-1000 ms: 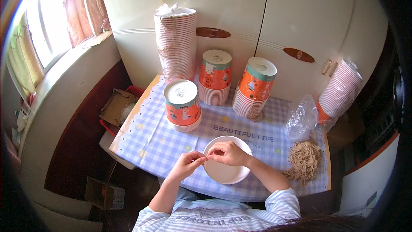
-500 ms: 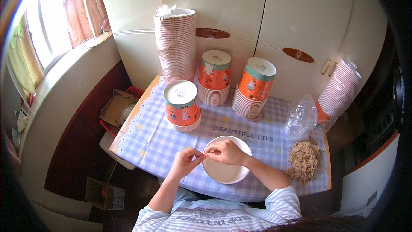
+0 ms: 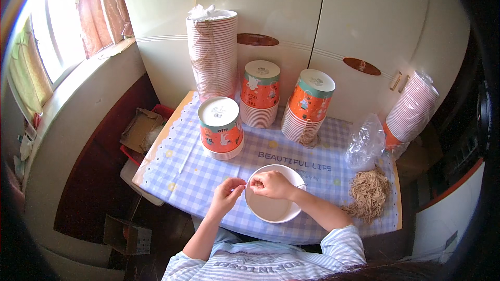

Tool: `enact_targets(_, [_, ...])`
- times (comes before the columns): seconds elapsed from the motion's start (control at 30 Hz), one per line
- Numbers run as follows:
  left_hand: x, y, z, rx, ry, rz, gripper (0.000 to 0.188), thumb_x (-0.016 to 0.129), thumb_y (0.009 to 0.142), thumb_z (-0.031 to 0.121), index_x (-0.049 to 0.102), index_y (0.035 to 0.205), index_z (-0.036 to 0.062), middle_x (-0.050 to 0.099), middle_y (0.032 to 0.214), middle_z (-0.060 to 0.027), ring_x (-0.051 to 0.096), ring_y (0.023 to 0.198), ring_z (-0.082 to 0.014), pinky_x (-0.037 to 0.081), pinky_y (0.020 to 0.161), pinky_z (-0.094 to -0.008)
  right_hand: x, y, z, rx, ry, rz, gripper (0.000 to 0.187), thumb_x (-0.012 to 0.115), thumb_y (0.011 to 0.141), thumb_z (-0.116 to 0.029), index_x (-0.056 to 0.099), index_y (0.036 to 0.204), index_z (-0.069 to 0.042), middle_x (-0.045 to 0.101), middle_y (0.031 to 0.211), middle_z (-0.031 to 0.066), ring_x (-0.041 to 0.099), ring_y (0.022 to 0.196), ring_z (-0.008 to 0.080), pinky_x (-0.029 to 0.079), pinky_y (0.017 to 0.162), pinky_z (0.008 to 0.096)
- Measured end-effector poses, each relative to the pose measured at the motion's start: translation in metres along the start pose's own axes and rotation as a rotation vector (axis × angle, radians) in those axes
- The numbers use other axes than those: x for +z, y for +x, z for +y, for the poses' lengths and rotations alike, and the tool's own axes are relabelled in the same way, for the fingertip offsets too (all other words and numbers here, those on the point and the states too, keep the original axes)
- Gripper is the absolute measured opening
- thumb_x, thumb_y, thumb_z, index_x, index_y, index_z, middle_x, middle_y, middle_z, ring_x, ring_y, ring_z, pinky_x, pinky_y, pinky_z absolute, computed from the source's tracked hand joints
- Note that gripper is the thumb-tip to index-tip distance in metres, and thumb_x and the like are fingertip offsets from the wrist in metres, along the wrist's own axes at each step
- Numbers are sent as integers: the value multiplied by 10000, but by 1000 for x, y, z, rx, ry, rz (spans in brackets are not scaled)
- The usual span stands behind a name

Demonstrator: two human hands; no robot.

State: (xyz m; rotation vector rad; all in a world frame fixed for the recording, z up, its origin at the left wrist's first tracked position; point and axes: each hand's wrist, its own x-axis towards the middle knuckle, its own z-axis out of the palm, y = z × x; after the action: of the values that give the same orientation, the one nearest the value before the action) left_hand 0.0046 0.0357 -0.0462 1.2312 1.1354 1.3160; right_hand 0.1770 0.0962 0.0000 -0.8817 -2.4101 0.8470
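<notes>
At the table's near side stands a white paper bucket [image 3: 268,209], its open mouth facing up. By its left rim my left hand [image 3: 227,195] is closed in a pinch. My right hand [image 3: 271,185], over the bucket's mouth, also has its fingers pinched together, their tips close to those of the left. Whatever they hold is too small to make out. A thin light sliver shows on the bucket's rim beside my right wrist. To the right a loose heap of tan twine [image 3: 369,191] lies on the checked tablecloth [image 3: 323,213].
Upside-down orange and green paper buckets stand in stacks: one at front left [image 3: 221,130], two behind [image 3: 260,93] [image 3: 311,99]. A tall wrapped stack [image 3: 212,54] is at back left, another [image 3: 414,106] leans at right. A clear plastic bag [image 3: 364,140] sits behind the twine.
My hands have parted slightly, leaving a small gap between the fingertips. The right hand has turned a little. The stacks and twine stay in place.
</notes>
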Motion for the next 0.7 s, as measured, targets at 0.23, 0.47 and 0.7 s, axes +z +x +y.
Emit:
enact_targets(0.23, [0,-3,-11,-68,-37,-60,145,523,835,54,571,945,-27,602,803,-43,544,737,-78,448,648,-213,5,-2,7,51,-81,-13,155,549,709,-197,635,798,-104,621,681,73,600,607,219,467,584,331])
enact_targets(0.47, [0,-4,-17,-77,-62,-64,147,519,834,50,572,945,-32,600,798,-40,541,729,-78,445,644,-208,4,-1,6,92,-92,-50,170,530,724,-201,642,816,-111,624,695,79,603,615,226,469,591,337])
enact_targets(0.7, [0,-4,-18,-68,-22,-56,157,537,819,39,577,952,-34,605,815,-49,548,740,-78,454,659,-209,5,-1,8,86,-80,-33,170,552,742,-217,637,828,-97,626,702,85,609,628,222,473,600,338])
